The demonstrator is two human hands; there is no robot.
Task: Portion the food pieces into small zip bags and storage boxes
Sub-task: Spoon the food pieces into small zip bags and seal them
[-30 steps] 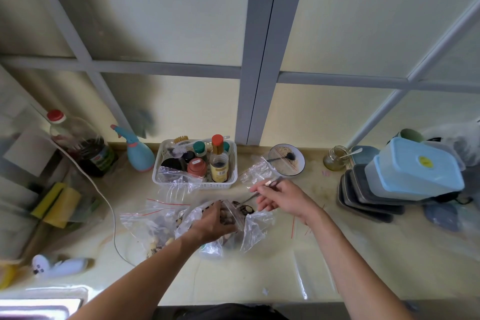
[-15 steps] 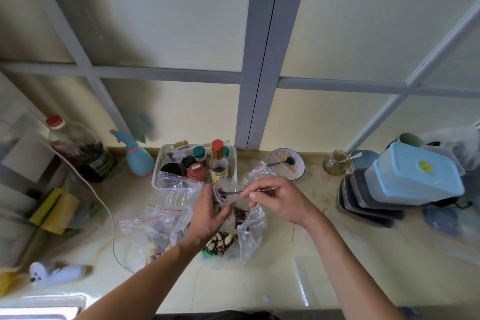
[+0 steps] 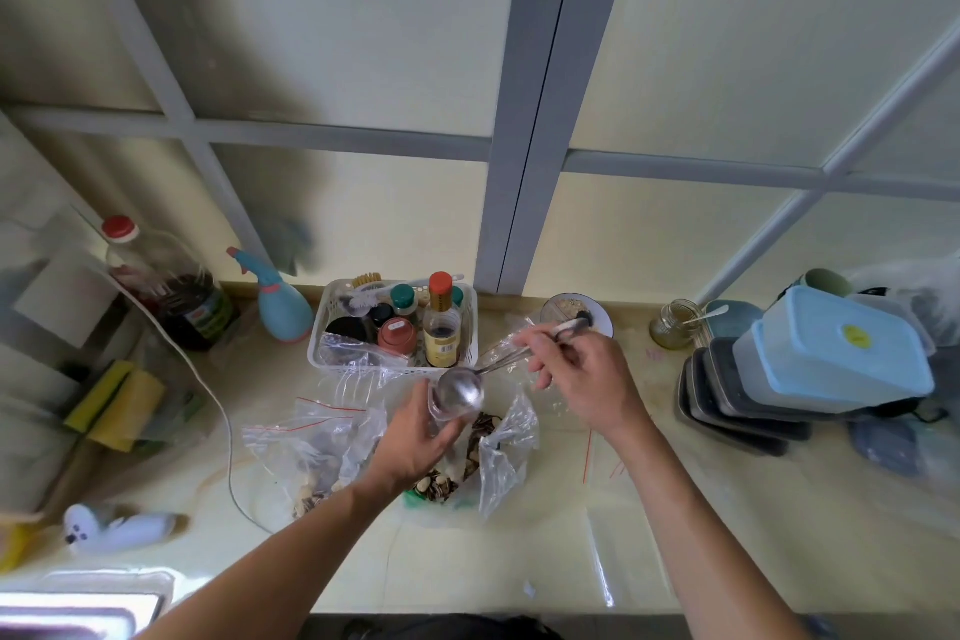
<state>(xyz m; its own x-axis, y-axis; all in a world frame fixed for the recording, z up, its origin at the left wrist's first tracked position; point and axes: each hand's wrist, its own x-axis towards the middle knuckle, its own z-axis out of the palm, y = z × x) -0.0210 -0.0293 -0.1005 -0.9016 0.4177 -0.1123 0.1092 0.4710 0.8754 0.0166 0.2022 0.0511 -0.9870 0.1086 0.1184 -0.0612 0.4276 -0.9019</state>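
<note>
A big clear bag [image 3: 506, 452] of striped seeds and pale nuts lies open at the counter's middle. My left hand [image 3: 415, 437] is raised just above it and grips a small clear zip bag [image 3: 435, 408] at its mouth. My right hand [image 3: 576, 379] pinches the handle of a metal spoon [image 3: 460, 392], whose bowl sits at the small bag's opening, against my left fingers. Whether the spoon carries food is hidden. A second zip bag [image 3: 311, 457] with food pieces lies to the left. Stacked storage boxes [image 3: 831, 353], the top ones pale blue, stand at the right.
A white basket [image 3: 470, 312] of bottles and jars stands behind the bags. Near it are a small dish [image 3: 602, 320], a glass jar [image 3: 672, 327], a blue spray bottle [image 3: 283, 312] and an oil bottle [image 3: 171, 286]. Sponges [image 3: 122, 403] and a white cable [image 3: 218, 411] lie left.
My left hand left the big bag and rose with a small zip bag. My right hand lifted the spoon out of the big bag and brought its bowl to the small bag's mouth.
</note>
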